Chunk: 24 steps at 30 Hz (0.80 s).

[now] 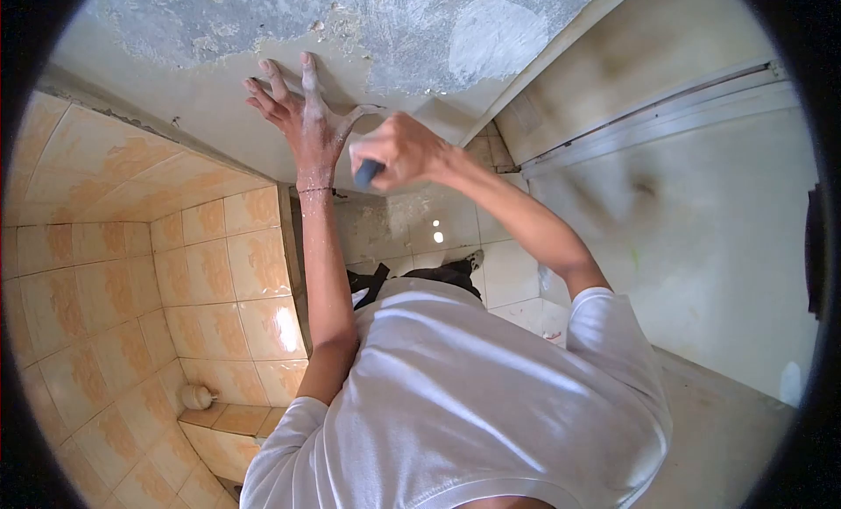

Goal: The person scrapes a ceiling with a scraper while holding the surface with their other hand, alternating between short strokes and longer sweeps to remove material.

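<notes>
My left hand [308,115], dusted with white powder, lies against the wall with its fingers spread and holds nothing. Close to its right, my right hand [394,151] is closed round a tool with a dark blue handle [369,171]; the rest of the tool is hidden or blurred. Above both hands, the wall [394,36] shows a rough grey-blue patch with a ragged lower edge, and a paler round patch [498,38] lies at its right. Below that, the wall surface is smooth and light grey.
Orange-patterned tiles [206,255] cover the walls at the left, with a small round object [197,396] on a tiled ledge. A pale panel [674,211] with a rail stands at the right. Floor tiles [511,272] show beneath my arms.
</notes>
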Tool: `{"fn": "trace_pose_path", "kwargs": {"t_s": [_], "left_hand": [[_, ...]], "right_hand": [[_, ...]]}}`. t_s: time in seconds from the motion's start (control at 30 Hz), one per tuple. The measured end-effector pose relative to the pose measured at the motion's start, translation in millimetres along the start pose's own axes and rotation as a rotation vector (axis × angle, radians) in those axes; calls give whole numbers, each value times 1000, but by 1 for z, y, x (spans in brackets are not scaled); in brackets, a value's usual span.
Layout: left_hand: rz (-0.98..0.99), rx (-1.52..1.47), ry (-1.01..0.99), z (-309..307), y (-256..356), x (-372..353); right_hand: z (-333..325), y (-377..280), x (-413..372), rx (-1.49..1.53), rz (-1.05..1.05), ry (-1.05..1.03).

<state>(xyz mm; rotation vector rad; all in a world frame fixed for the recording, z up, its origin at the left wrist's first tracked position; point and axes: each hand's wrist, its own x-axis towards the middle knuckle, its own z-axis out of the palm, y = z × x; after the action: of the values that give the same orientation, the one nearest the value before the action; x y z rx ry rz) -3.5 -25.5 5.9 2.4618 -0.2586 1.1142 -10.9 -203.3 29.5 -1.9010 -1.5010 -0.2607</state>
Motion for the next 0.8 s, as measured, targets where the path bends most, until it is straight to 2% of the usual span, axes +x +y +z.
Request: {"fn": "trace_pose_path", "kwargs": {"t_s": [0.17, 0.23, 0.3, 0.37, 0.43, 0.5, 0.53, 0.57, 0.63, 0.67, 0.8], "left_hand": [[-9, 12, 4, 0, 1, 3], [-8, 11, 4, -1, 2, 0], [30, 120, -24, 0, -3, 0], [10, 76, -6, 0, -1, 1], [-9, 27, 8, -1, 2, 1], [-3, 20, 8, -2, 3, 1], [-3, 20, 6, -2, 2, 0], [-2, 20, 8, -1, 1, 1], [1, 16, 7, -1, 1, 0], [-8, 21, -2, -1, 2, 0], [-6, 13, 3, -2, 3, 1]], "right_hand": [[6, -31, 4, 104, -136, 13], [4, -39, 9, 13, -239, 38], [-1, -13, 2, 28, -229, 62], [17, 12, -15, -105, 3, -142], [16, -13, -8, -84, -43, -91], [1, -40, 7, 48, -224, 73], [0, -40, 8, 13, -243, 56], [-2, -31, 5, 11, -241, 58], [-6, -2, -6, -40, -44, 4], [-3, 5, -8, -63, -3, 56], [-5, -30, 5, 89, -100, 91]]}}
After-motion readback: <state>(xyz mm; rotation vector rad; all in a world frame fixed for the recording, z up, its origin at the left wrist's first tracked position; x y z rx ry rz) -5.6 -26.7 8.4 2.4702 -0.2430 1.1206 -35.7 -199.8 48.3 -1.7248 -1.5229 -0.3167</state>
